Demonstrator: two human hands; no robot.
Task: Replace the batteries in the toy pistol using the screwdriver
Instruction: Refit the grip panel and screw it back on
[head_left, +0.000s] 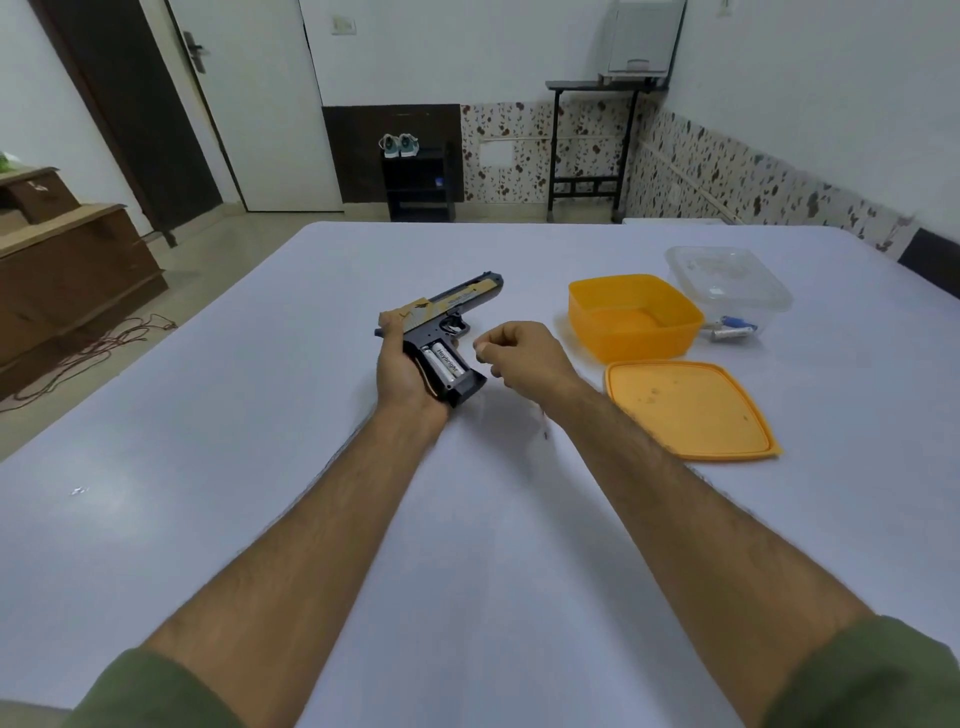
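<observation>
The toy pistol (457, 306), black with a yellow slide, lies on its side on the white table (311, 493), barrel pointing away to the right. My left hand (402, 369) grips its handle from the left. The battery compartment in the grip is uncovered and shows two silver batteries (445, 361). My right hand (519, 358) hovers just right of the grip, fingers curled in; whether it holds anything small is hidden. Loose batteries (732, 330), one with blue on it, lie beside the clear container. No screwdriver is in sight.
An open orange box (631, 317) stands right of the pistol, its orange lid (691, 410) flat in front of it. A clear plastic container (727, 278) sits behind. A small dark speck (545, 435) lies by my right forearm.
</observation>
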